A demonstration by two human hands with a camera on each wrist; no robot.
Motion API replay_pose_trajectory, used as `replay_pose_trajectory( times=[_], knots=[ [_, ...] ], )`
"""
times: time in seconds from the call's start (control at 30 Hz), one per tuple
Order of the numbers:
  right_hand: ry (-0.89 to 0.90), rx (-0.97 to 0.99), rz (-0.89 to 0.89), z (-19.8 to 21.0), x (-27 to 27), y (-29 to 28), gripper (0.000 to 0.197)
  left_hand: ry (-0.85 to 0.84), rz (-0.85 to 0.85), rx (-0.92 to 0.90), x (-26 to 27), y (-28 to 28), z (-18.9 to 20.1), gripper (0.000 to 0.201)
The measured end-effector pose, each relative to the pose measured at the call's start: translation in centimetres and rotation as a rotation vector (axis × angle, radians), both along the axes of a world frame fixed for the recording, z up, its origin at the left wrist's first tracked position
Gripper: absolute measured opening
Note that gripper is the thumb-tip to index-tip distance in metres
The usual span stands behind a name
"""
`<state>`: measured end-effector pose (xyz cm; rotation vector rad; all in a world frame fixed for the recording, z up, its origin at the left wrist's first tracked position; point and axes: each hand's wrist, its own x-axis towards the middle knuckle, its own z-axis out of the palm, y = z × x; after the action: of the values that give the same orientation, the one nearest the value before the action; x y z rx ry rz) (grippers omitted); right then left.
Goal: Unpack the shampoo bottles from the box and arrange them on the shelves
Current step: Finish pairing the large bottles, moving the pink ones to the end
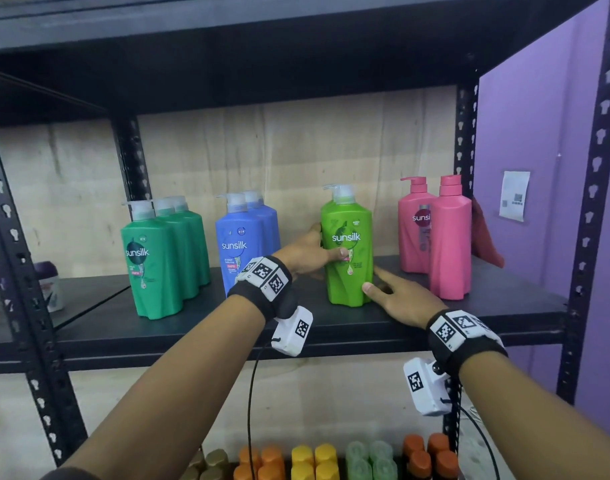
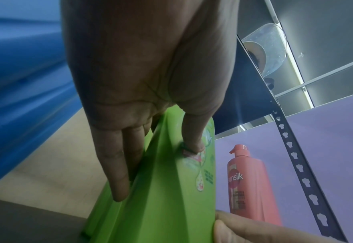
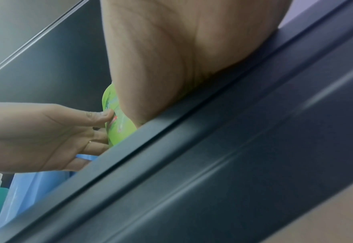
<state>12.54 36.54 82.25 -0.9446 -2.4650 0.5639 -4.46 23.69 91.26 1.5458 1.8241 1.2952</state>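
Observation:
A light green shampoo bottle (image 1: 350, 244) stands upright in the middle of the black shelf (image 1: 227, 327), and a second pump top shows just behind it. My left hand (image 1: 322, 247) grips it from the left, thumb (image 2: 193, 139) on the front label and fingers (image 2: 119, 172) along the far side. My right hand (image 1: 383, 285) lies flat on the shelf at the bottle's lower right, fingers straight, thumb touching its base edge. In the right wrist view the green bottle (image 3: 117, 125) shows between both hands.
Dark green bottles (image 1: 158, 265) and blue bottles (image 1: 242, 244) stand to the left, two pink bottles (image 1: 449, 244) to the right by the shelf post (image 1: 464, 133). Bottles with coloured caps (image 1: 314, 459) fill the shelf below. A small jar (image 1: 48, 282) sits far left.

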Motion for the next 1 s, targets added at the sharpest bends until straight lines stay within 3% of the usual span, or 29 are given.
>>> replay_pose_trajectory(
  times=[0.33, 0.4, 0.5, 0.57, 0.7, 0.83, 1.0],
  knots=[
    [0.032, 0.049, 0.009, 0.0, 0.1, -0.5, 0.055, 0.125, 0.070, 0.033, -0.2, 0.2, -0.1, 0.065],
    [0.072, 0.059, -0.010, 0.0, 0.6, -0.8, 0.049, 0.281, 0.146, 0.026, -0.1, -0.1, 0.1, 0.060],
    [0.208, 0.142, -0.054, -0.5, 1.4, -1.1, 0.019, 0.642, 0.325, -0.054, 0.1, -0.6, 0.2, 0.051],
    [0.309, 0.209, -0.046, -0.8, 1.9, -1.3, 0.005, 0.786, 0.428, -0.105, 0.5, -0.8, 0.0, 0.047],
    [0.409, 0.276, 0.036, -0.4, 2.8, -1.8, 0.008, 1.028, 0.599, -0.093, 3.0, -0.7, -1.0, 0.047],
    [0.430, 0.371, 0.051, 0.5, 4.8, -1.8, 0.010, 1.047, 0.594, -0.038, 6.2, 0.1, -1.8, 0.042],
    [0.463, 0.480, -0.089, 3.1, 9.0, -1.4, 0.013, 0.906, 0.459, 0.039, 9.7, 1.4, -2.1, 0.033]
  ],
)
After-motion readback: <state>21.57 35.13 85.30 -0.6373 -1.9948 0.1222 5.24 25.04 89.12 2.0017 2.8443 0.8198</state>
